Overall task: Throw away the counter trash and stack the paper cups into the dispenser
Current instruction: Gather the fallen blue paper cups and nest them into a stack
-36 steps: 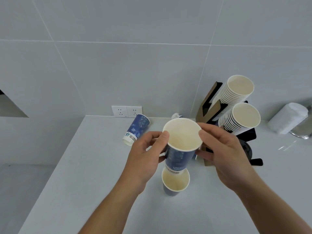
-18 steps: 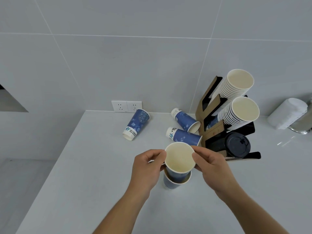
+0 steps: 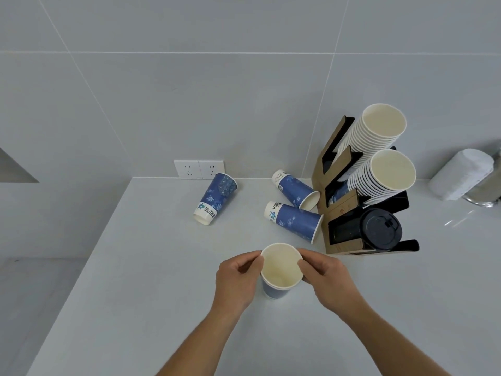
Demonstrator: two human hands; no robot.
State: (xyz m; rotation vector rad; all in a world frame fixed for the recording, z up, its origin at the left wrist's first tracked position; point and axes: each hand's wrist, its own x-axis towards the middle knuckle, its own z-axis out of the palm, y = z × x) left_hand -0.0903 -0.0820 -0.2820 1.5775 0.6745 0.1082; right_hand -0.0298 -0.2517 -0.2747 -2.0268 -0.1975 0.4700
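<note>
A blue paper cup (image 3: 280, 270) sits nested inside another blue cup (image 3: 273, 292) that stands upright on the white counter (image 3: 151, 280). My left hand (image 3: 237, 280) pinches the top cup's rim on its left side and my right hand (image 3: 324, 278) pinches it on the right. Three more blue cups lie on their sides: one near the wall socket (image 3: 215, 198), two beside the dispenser (image 3: 295, 188) (image 3: 294, 221). The cardboard dispenser (image 3: 340, 213) at the right holds two angled stacks of white cups (image 3: 379, 131) (image 3: 387, 175) and black lids (image 3: 378, 232).
A double wall socket (image 3: 199, 169) is set in the tiled wall at the counter's back edge. A white rolled towel (image 3: 461, 173) lies at the far right next to a metal fixture (image 3: 485, 196). The counter's left edge drops to the floor.
Both hands have lowered the held cup down into the cup standing on the counter, so it now sits nested deeper. The view has tilted down with them.
</note>
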